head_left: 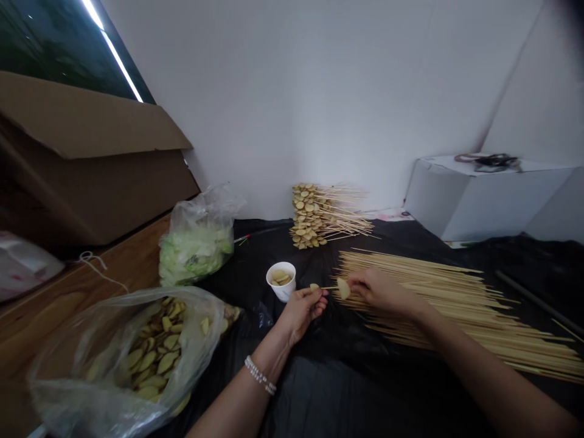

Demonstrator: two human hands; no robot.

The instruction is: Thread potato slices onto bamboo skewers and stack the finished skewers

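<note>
A thin bamboo skewer runs between my two hands, above the black sheet. My left hand, a beaded bracelet on its wrist, is closed in a pinch on a small potato slice at the skewer's left end. My right hand is closed around the skewer's other part, mostly hidden by the fingers. A larger potato slice sits on the skewer against my right fingertips. Just behind my left hand stands a white cup holding several slices.
Loose skewers lie in a wide pile under my right arm. Threaded skewers are stacked by the wall. On the left are an open plastic bag of slices, a bag of pale green vegetable and a cardboard box. A white box stands right.
</note>
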